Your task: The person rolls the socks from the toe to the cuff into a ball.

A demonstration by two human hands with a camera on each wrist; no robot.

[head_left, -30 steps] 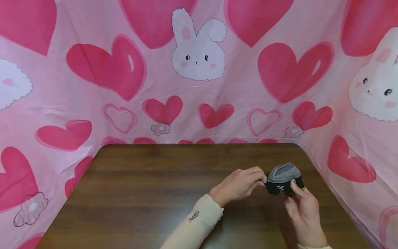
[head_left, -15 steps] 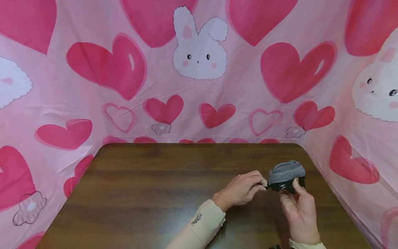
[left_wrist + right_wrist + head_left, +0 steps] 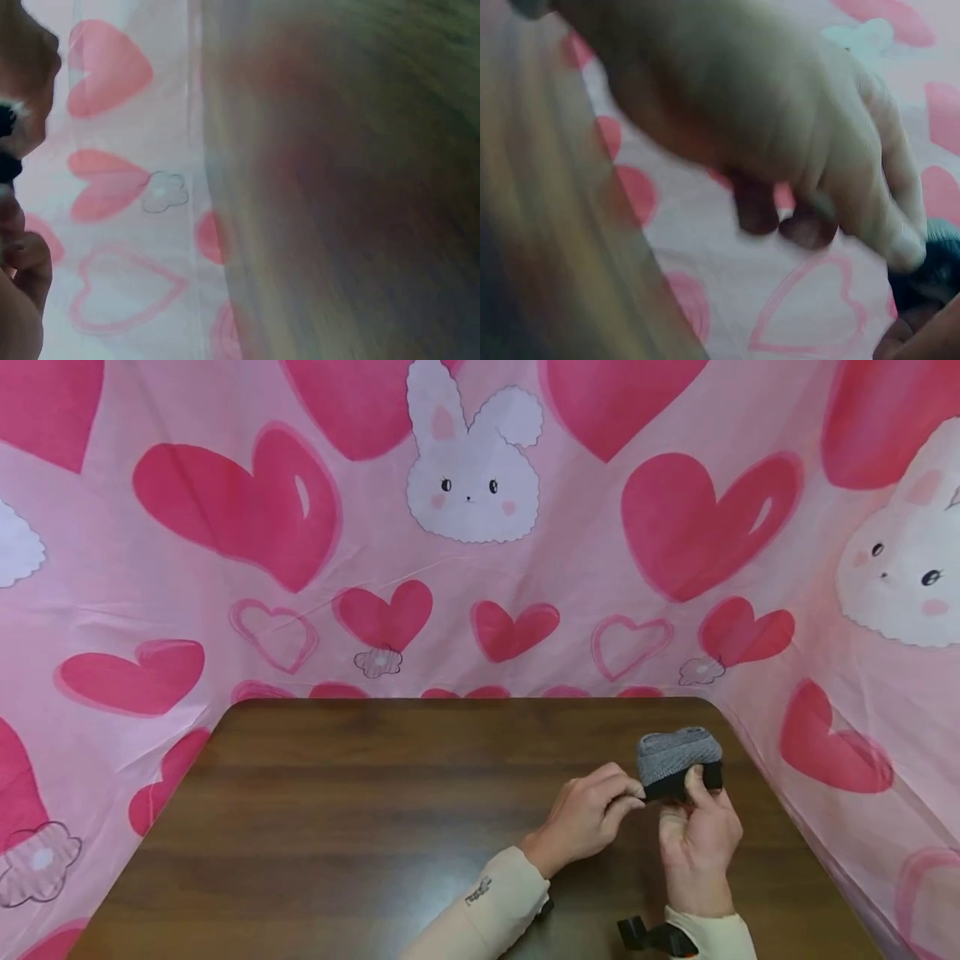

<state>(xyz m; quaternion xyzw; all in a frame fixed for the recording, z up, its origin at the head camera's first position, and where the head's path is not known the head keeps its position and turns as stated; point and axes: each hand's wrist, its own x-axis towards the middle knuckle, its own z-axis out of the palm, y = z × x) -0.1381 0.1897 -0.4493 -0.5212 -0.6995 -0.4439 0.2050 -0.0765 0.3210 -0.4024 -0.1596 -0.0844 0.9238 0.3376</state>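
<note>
A bundled sock (image 3: 678,756), grey and textured on top with a black band below, is held up above the right side of the table in the head view. My left hand (image 3: 588,814) pinches its black lower-left edge between thumb and fingertips. From below, my right hand (image 3: 701,843) grips the sock, the thumb pressed on the black front. In the right wrist view, dark cloth of the sock (image 3: 930,277) shows only at the right edge, by the fingertips. The left wrist view catches both hands at its left border, with little of the sock visible.
A dark brown wooden table (image 3: 337,827) lies beneath the hands. Pink cloth (image 3: 570,560) printed with hearts and rabbits surrounds its back and sides. A black device (image 3: 656,937) sits at the right wrist.
The right hand and sock have shifted up and slightly left. The grey part now stands taller over a narrower black band, and the white lettering is no longer visible. The left hand keeps its pinch.
</note>
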